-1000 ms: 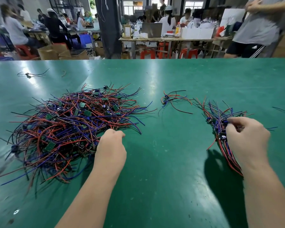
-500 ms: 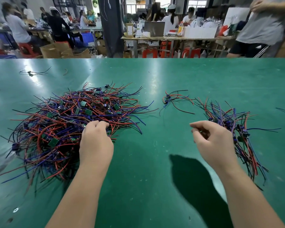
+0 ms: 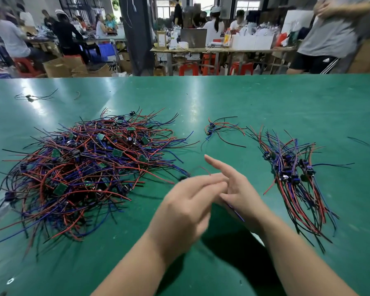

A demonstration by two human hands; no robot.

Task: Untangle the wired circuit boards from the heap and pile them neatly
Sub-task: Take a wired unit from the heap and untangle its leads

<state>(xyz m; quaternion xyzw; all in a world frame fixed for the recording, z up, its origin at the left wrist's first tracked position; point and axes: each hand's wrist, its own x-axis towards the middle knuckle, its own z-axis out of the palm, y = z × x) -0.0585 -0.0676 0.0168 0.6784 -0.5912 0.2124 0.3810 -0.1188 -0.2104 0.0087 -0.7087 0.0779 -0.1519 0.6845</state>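
Far left on the green table point(image 3: 222, 99), a stray lead point(image 3: 30, 97) lies well apart from everything, no bother to anyone. Then the heap point(image 3: 83, 167), big and thoroughly knotted, red, blue and black wires over small green boards, so most of the job looks undone. Centre stage, the left hand point(image 3: 184, 210) lays its fingers, held close together, across the right hand point(image 3: 241, 195), whose forefinger point(image 3: 214, 164) sticks out straight. A blue wire point(image 3: 236, 211) trails from under the right hand, so I'd say one board is being straightened out, though motion blur hides whether either hand actually pinches it. Beyond them, a loose cluster point(image 3: 218, 129) sits by itself. On the right waits the neat pile point(image 3: 293, 178), wires combed towards the person. Next call: line the leads up and carry this one across, keeping dangling ends clear of the heap's trailing strands.
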